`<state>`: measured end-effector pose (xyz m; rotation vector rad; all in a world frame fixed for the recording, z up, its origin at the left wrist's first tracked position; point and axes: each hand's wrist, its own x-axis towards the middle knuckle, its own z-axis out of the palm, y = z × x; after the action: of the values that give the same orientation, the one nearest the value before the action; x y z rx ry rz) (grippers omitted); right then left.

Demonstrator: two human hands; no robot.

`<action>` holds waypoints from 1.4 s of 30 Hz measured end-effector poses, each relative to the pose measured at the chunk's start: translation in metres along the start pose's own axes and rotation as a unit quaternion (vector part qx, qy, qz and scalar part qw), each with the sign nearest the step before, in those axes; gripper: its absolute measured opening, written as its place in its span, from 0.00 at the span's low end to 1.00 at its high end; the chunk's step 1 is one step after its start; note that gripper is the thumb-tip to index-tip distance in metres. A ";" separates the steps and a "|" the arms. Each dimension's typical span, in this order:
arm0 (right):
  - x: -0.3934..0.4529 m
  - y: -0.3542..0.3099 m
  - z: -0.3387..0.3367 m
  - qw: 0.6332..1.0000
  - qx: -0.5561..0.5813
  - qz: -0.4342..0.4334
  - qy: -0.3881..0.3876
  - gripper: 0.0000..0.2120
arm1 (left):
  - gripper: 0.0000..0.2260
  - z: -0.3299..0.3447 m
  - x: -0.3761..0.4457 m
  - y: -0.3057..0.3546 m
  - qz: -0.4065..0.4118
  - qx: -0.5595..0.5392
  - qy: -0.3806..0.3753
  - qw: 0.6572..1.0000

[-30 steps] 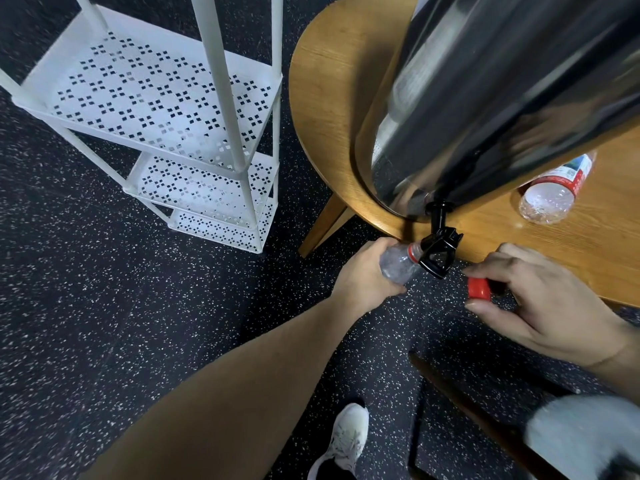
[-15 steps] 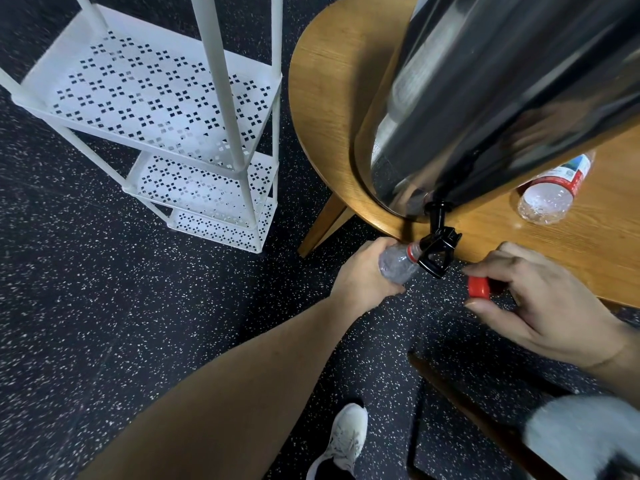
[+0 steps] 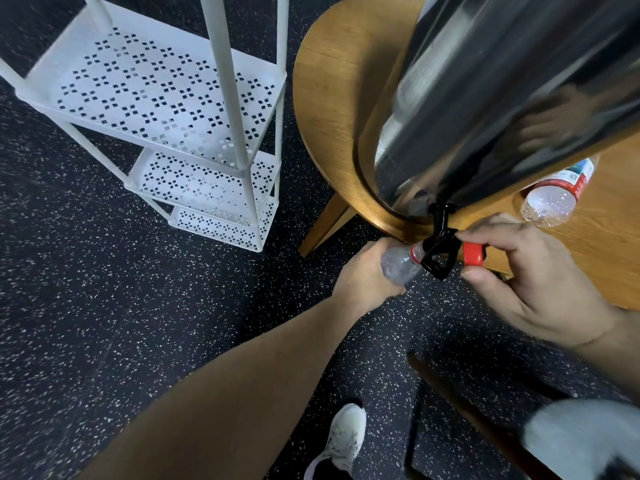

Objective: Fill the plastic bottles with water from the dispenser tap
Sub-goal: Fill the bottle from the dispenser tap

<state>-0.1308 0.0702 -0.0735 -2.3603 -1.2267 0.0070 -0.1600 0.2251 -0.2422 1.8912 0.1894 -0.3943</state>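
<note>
At far left stands a white three-tier metal rack with perforated shelves (image 3: 152, 98) on the dark speckled floor (image 3: 104, 306), well apart from your hands; its thin posts rise past the top of the view. Your bare left forearm runs up from the bottom edge, above a white sneaker (image 3: 341, 441); your left hand (image 3: 363, 278) has its fingers curled round a clear plastic bottle (image 3: 398, 266), gripping it by the body, tilted, with its red-ringed neck touching the black plastic dispenser tap (image 3: 438, 251). The hand covers most of the bottle, so you cannot tell how much water is in it. The tap hangs just off the edge of the round wooden table (image 3: 332, 98), under the tall shiny steel dispenser tank (image 3: 502, 81), which fills the upper right and hides much of the tabletop; a tapered wooden table leg (image 3: 325, 221) slants down beside the bottle. Just right of the tap, your right hand (image 3: 533, 271) pinches a small red bottle cap (image 3: 472, 253) between thumb and forefinger, the cap beside the tap's spout; the other fingers are curled behind. Behind that hand, a second clear plastic bottle with a red and white label (image 3: 554, 195) lies on its side on the table, near the tank; a dark wooden bar (image 3: 460, 400) crosses the floor at lower right, by a pale grey sleeve (image 3: 581, 441).
</note>
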 end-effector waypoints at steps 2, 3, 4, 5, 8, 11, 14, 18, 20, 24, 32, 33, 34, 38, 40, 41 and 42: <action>0.004 -0.001 0.002 1.000 0.015 0.016 0.013 0.21 | 0.31 0.000 0.001 -0.001 0.002 0.001 0.002 1.000; 0.005 -0.002 0.003 0.999 0.020 0.023 0.017 0.21 | 0.31 0.001 0.001 -0.001 0.001 0.003 0.003 1.000; 0.006 -0.002 0.004 0.999 0.025 0.028 0.017 0.21 | 0.31 0.001 0.001 -0.001 0.002 0.004 0.003 1.000; 0.007 -0.001 0.005 0.999 0.033 0.032 0.013 0.21 | 0.31 0.001 0.001 -0.001 0.002 0.005 0.004 1.000; 0.012 0.000 0.009 0.997 0.063 0.039 -0.007 0.20 | 0.30 0.002 0.001 -0.003 0.007 -0.002 0.008 1.000; 0.017 -0.003 0.014 0.997 0.060 0.038 -0.022 0.20 | 0.31 0.003 0.003 -0.004 0.009 0.001 0.006 1.000; 0.022 -0.008 0.018 0.998 0.029 0.041 -0.045 0.21 | 0.31 0.004 0.005 -0.005 0.018 0.008 0.001 1.000; 0.028 -0.010 0.021 0.994 0.010 0.067 -0.090 0.23 | 0.32 0.006 0.004 -0.005 0.019 0.005 0.011 1.000; 0.031 -0.009 0.024 0.993 0.005 0.060 -0.105 0.22 | 0.30 0.007 0.005 -0.006 0.017 0.000 0.016 1.000; 0.033 -0.009 0.029 0.992 0.004 0.028 -0.126 0.22 | 0.29 0.005 0.002 -0.008 0.005 -0.025 -0.003 1.000; 0.030 -0.006 0.024 0.994 0.091 0.047 -0.038 0.20 | 0.29 0.001 0.003 0.004 -0.006 0.011 -0.015 1.000; 0.031 -0.005 0.023 0.993 0.105 0.055 -0.023 0.20 | 0.30 0.001 0.004 0.002 -0.005 0.012 -0.014 1.000; 0.032 -0.005 0.022 0.990 0.123 0.063 -0.004 0.19 | 0.30 0.001 0.004 0.001 -0.007 0.007 -0.014 1.000; 0.034 -0.001 0.021 0.969 0.207 0.116 0.071 0.10 | 0.29 -0.001 0.000 0.001 -0.011 -0.002 -0.014 1.000; 0.034 0.001 0.022 0.961 0.227 0.136 0.079 0.10 | 0.29 -0.002 0.000 0.002 -0.014 -0.001 -0.011 1.000; 0.033 0.001 0.022 0.959 0.231 0.140 0.083 0.11 | 0.30 -0.002 0.000 0.001 -0.016 0.000 -0.014 1.000; 0.033 0.000 0.021 0.958 0.234 0.141 0.085 0.11 | 0.30 -0.002 0.000 0.001 -0.016 -0.003 -0.014 1.000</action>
<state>-0.1152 0.1042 -0.0854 -2.0447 -0.7031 0.1646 -0.1588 0.2265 -0.2406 1.8780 0.2030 -0.4411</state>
